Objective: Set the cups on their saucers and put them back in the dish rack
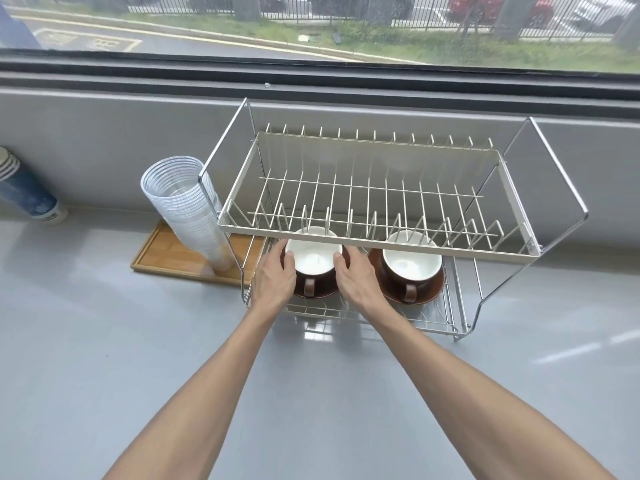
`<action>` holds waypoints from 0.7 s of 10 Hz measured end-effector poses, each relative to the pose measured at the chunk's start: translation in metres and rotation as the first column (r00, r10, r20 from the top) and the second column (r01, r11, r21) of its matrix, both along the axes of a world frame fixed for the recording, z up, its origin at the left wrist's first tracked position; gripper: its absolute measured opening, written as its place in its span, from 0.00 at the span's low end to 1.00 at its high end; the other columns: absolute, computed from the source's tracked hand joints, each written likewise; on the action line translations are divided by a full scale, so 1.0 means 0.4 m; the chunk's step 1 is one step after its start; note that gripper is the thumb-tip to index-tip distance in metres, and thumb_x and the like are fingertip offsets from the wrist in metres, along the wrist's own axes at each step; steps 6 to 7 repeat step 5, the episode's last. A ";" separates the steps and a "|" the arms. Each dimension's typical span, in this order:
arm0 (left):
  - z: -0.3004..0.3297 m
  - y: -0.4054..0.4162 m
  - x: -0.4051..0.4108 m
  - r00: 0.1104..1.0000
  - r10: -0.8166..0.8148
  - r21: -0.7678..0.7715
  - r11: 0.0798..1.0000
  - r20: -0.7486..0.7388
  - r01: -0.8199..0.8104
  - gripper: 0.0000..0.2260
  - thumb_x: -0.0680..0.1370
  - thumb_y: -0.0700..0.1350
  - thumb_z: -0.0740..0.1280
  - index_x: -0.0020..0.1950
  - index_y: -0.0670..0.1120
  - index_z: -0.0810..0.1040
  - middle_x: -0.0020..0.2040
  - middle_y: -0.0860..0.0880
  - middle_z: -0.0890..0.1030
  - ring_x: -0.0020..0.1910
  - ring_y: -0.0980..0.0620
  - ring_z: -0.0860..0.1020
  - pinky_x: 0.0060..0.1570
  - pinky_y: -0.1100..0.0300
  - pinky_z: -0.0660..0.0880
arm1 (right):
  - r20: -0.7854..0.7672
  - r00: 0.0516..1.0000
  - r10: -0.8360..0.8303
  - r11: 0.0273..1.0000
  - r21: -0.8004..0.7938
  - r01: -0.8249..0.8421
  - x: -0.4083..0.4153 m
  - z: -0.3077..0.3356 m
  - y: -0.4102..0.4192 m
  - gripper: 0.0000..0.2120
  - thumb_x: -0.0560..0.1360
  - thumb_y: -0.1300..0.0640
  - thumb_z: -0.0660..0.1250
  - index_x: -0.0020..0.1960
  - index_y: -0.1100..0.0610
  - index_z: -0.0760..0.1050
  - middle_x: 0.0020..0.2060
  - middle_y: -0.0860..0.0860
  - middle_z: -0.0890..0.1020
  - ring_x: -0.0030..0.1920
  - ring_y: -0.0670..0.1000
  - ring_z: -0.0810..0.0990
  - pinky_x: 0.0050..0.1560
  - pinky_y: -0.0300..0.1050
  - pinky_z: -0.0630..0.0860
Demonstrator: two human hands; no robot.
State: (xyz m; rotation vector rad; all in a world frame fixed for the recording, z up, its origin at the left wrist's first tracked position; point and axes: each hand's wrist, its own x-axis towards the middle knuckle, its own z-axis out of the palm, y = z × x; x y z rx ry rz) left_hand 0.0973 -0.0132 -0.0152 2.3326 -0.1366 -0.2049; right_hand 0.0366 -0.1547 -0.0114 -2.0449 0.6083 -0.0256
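Between our left hand (273, 275) and right hand (356, 278), both holding it, sat the cup (313, 263) on its saucer (320, 292); dish rack (374, 237) shelf directly beneath

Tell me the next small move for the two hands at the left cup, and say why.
Probably let go and draw both hands back. The left cup already sits on its saucer on the dish rack's lower shelf, beside the right cup on its own saucer. The left hand and right hand flank it, so nothing seems left to place.
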 end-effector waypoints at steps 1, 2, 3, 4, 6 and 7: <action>0.000 0.000 -0.001 1.000 -0.015 -0.017 1.000 -0.016 0.015 0.21 0.84 0.49 0.55 0.77 0.48 0.67 0.74 0.46 0.73 0.73 0.44 0.70 0.68 0.51 0.66 | -0.002 1.000 -0.008 1.000 0.016 0.008 -0.007 0.001 -0.002 0.18 0.83 0.50 0.53 0.67 0.57 0.70 0.65 0.58 0.75 0.67 0.58 0.71 0.66 0.52 0.66; 0.005 0.000 -0.001 0.998 -0.052 -0.017 0.999 -0.039 0.051 0.22 0.84 0.49 0.55 0.78 0.47 0.64 0.76 0.45 0.70 0.75 0.44 0.67 0.71 0.51 0.63 | -0.027 1.000 0.004 1.000 0.008 -0.004 -0.016 0.007 -0.003 0.22 0.84 0.48 0.53 0.74 0.56 0.65 0.71 0.57 0.71 0.72 0.58 0.68 0.70 0.52 0.63; 0.016 0.011 -0.006 0.993 -0.098 0.010 0.995 -0.062 0.099 0.22 0.84 0.50 0.55 0.78 0.47 0.64 0.76 0.45 0.71 0.74 0.44 0.68 0.71 0.49 0.64 | -0.079 0.996 0.043 0.999 -0.016 -0.045 -0.030 0.024 -0.011 0.26 0.84 0.47 0.53 0.79 0.57 0.59 0.76 0.56 0.66 0.77 0.57 0.63 0.76 0.54 0.59; 0.038 0.027 -0.013 0.974 -0.197 0.133 0.968 -0.109 0.211 0.21 0.84 0.52 0.54 0.75 0.47 0.67 0.71 0.43 0.76 0.69 0.41 0.73 0.64 0.49 0.69 | -0.116 0.988 0.102 0.993 -0.051 -0.108 -0.055 0.047 -0.018 0.27 0.84 0.46 0.54 0.78 0.58 0.59 0.76 0.58 0.68 0.76 0.58 0.65 0.75 0.57 0.62; 0.071 0.051 -0.020 0.941 -0.242 0.318 0.896 -0.235 0.310 0.24 0.84 0.56 0.53 0.77 0.47 0.66 0.72 0.42 0.75 0.70 0.40 0.72 0.65 0.50 0.69 | -0.209 0.966 0.152 0.984 -0.056 -0.167 -0.077 0.081 -0.024 0.26 0.83 0.46 0.55 0.77 0.59 0.62 0.74 0.59 0.70 0.74 0.59 0.69 0.73 0.56 0.65; 0.071 0.051 -0.020 0.941 -0.242 0.318 0.896 -0.235 0.310 0.24 0.84 0.56 0.53 0.77 0.47 0.66 0.72 0.42 0.75 0.70 0.40 0.72 0.65 0.50 0.69 | -0.209 0.966 0.152 0.984 -0.056 -0.167 -0.077 0.081 -0.024 0.26 0.83 0.46 0.55 0.77 0.59 0.62 0.74 0.59 0.70 0.74 0.59 0.69 0.73 0.56 0.65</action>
